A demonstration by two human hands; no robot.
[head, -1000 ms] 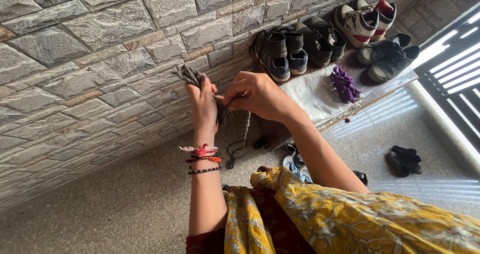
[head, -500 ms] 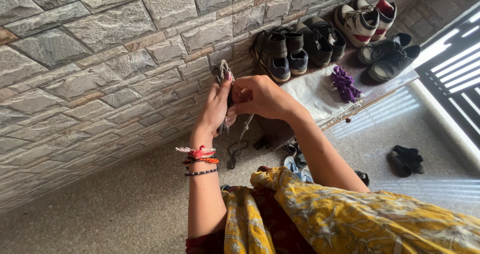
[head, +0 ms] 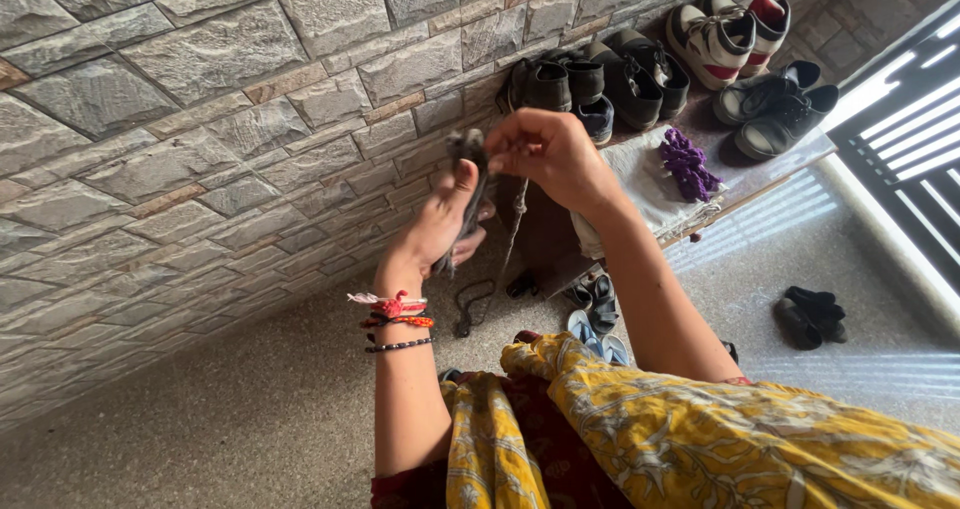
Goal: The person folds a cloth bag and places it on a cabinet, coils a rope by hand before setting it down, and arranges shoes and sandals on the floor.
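My left hand (head: 440, 224) grips a bunch of grey-brown cord (head: 468, 151) that sticks up above the thumb and trails down below the palm. My right hand (head: 548, 154) pinches the same cord near its top, just right of the left hand, and a strand (head: 515, 231) hangs from it toward the floor. Both hands are raised in front of the stone wall (head: 200, 139). Thread and bead bracelets (head: 395, 319) circle my left wrist.
A low shelf (head: 800, 154) at the right carries several shoes (head: 720, 31), a white cloth (head: 640, 174) and a purple cord bundle (head: 688, 167). More sandals (head: 598, 314) lie under it, and a dark pair (head: 808, 319) on the speckled floor. A dark loop of cord (head: 470, 304) lies below my hands.
Both hands have moved right and up with the cord. The right hand rose and pulled the strand higher; the left hand tilted its palm more open to view.
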